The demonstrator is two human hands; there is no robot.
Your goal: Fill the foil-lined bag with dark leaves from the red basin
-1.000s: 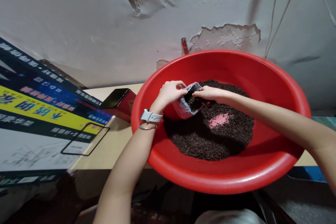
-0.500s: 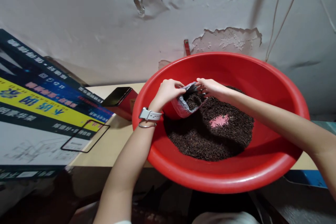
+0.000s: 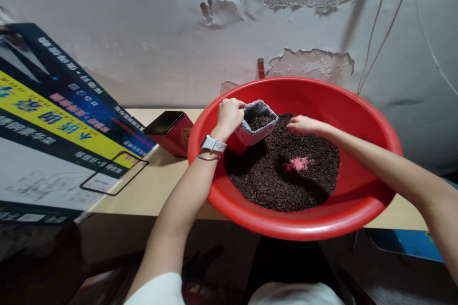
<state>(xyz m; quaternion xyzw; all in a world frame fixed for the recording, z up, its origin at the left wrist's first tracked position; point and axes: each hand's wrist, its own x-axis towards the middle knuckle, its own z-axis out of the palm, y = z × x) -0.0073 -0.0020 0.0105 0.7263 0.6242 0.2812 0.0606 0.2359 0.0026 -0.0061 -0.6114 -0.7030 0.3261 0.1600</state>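
Pinching the plastic bag [image 3: 253, 137] at its rim, the left hand [image 3: 230, 115] holds it inside the red basin [image 3: 296, 233]! The right hand [image 3: 305, 125] curls by the dark flakes [image 3: 257, 183]; can't tell if it's grasping any. Filling looks underway; another scoop would need that mouth steady.

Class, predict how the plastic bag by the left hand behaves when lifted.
The bag would probably flex, since its thin film looks crinkled. The dark loose pieces inside would likely shift, and might spill if tilted, because its mouth gapes open.
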